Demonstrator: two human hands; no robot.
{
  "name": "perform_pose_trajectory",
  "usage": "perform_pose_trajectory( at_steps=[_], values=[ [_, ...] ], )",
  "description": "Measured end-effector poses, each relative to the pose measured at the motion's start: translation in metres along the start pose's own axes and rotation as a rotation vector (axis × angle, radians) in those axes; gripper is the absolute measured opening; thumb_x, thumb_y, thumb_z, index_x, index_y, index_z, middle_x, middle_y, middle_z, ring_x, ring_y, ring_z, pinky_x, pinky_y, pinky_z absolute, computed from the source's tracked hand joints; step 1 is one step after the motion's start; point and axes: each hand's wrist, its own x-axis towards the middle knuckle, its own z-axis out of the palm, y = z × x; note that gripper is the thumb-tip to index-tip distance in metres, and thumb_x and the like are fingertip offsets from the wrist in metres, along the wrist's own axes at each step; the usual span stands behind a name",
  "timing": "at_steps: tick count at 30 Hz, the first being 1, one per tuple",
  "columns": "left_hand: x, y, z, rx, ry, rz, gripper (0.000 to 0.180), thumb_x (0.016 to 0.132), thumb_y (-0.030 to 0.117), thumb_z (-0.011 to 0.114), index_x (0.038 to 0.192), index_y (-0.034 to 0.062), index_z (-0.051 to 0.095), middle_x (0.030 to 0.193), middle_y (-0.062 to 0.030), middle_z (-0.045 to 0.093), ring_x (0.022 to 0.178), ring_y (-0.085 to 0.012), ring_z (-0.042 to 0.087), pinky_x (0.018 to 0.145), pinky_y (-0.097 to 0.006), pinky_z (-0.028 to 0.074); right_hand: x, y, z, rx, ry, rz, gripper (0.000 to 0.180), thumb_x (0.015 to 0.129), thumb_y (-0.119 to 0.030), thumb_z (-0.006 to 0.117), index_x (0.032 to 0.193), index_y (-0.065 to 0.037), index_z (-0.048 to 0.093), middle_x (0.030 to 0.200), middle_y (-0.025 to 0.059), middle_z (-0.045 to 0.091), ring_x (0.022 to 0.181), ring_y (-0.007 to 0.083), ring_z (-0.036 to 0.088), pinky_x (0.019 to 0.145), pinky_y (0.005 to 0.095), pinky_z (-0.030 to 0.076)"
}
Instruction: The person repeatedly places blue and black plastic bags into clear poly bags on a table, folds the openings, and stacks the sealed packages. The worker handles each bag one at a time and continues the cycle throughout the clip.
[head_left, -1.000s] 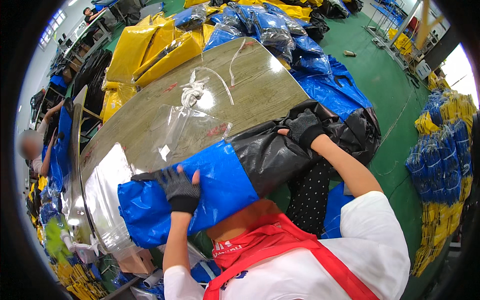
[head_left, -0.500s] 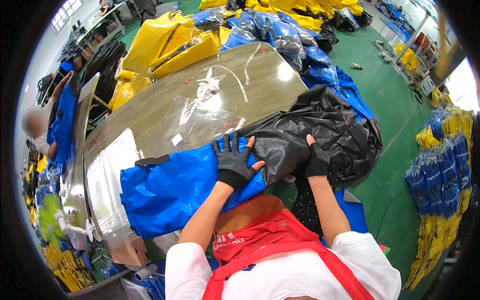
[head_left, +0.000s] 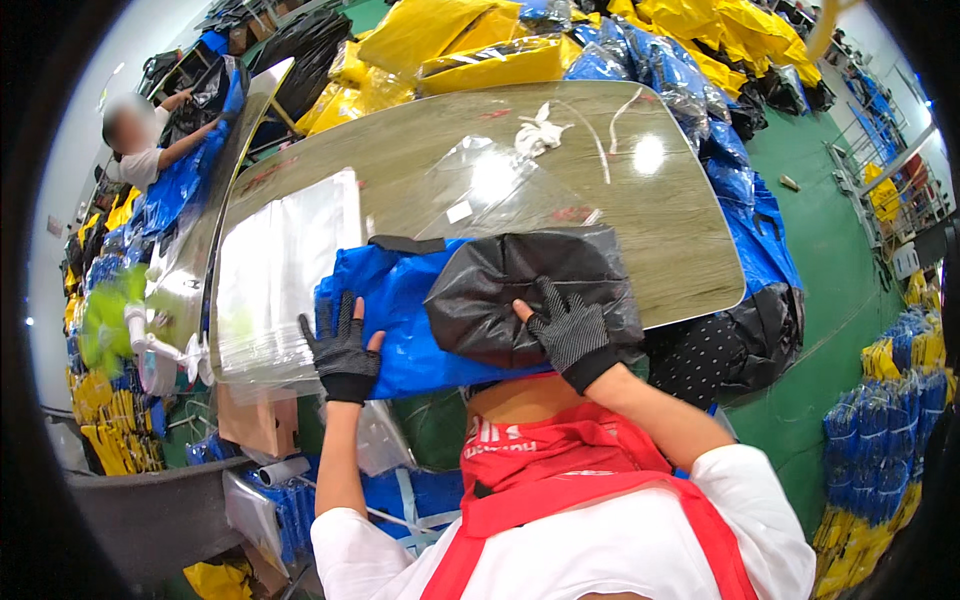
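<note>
One bag [head_left: 400, 290] at the table's [head_left: 680, 210] near edge; from over here I've got left hand [head_left: 345, 352] on blue, right hand [head_left: 570, 335] on black, spread and apart.

Gloved hands [head_left: 345, 355]: two
Blue-and-black bag beneath them [head_left: 398, 325]: one
Wood-grain table [head_left: 685, 230]: one
Crumpled white bundle [head_left: 538, 135]: one
Green fan [head_left: 103, 320]: one
Co-worker at left [head_left: 150, 165]: one

The table [head_left: 680, 230] has a shiny wood-grain top. Near its front edge lies a folded bag [head_left: 480, 305], blue and black. On the left side there are clear plastic sheets [head_left: 290, 250]; behind the bag are a transparent sleeve [head_left: 495, 185], a crumpled white piece [head_left: 540, 136] and pale strips [head_left: 605, 165].
</note>
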Motion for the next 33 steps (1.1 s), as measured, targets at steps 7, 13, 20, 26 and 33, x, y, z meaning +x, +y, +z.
perform_pose_trajectory(
  at_steps=[7,13,20,26,33],
  values=[
    [-0.036,-0.032,0.016,-0.049,-0.040,-0.084,0.052,0.089,0.033,0.046,0.138,0.0192,0.040,0.147,-0.0065,0.031,0.132,-0.0446,0.026,0.110,-0.058,0.010,-0.001,0.064,-0.050,0.357,0.241,0.041,0.050,0.078,-0.019,0.059,0.127,-0.019,0.051,0.131,0.0231,0.045,0.101,0.0427,0.055,0.083,0.0458,0.047],
    [-0.030,-0.027,0.021,-0.072,-0.026,-0.077,0.050,0.089,0.029,0.046,0.138,0.0185,0.041,0.147,-0.0068,0.031,0.133,-0.0443,0.024,0.111,-0.055,0.011,-0.034,0.086,-0.050,0.070,0.249,0.029,0.055,0.072,-0.018,0.064,0.126,-0.019,0.053,0.127,0.0188,0.049,0.107,0.0398,0.052,0.092,0.0478,0.041],
    [-0.015,-0.015,0.004,-0.039,-0.010,-0.018,0.049,0.089,0.028,0.046,0.136,0.0132,0.044,0.143,-0.0091,0.038,0.133,-0.0448,0.023,0.112,-0.054,0.010,-0.020,0.027,0.005,-0.047,0.230,-0.059,0.042,0.079,-0.022,0.055,0.121,-0.029,0.056,0.129,0.0104,0.051,0.123,0.0367,0.041,0.103,0.0629,0.021],
    [0.056,0.120,-0.085,-0.491,0.401,0.400,0.051,0.088,0.037,0.053,0.130,0.0093,0.049,0.127,-0.0142,0.053,0.126,-0.0362,0.040,0.109,-0.053,0.018,-0.010,0.024,-0.026,-0.071,-0.013,-0.110,0.059,0.071,-0.037,0.064,0.126,-0.021,0.051,0.134,0.0169,0.042,0.127,0.0414,0.033,0.101,0.0665,0.016],
    [0.104,0.172,0.000,-0.584,0.170,0.411,0.074,0.074,0.047,0.055,0.133,0.0045,0.042,0.138,-0.0204,0.037,0.128,-0.0394,0.033,0.104,-0.060,0.017,0.042,0.040,-0.004,0.083,0.160,-0.025,0.069,0.076,-0.051,0.057,0.131,-0.010,0.046,0.139,0.0165,0.038,0.132,0.0392,0.028,0.106,0.0601,0.012]
  ],
)
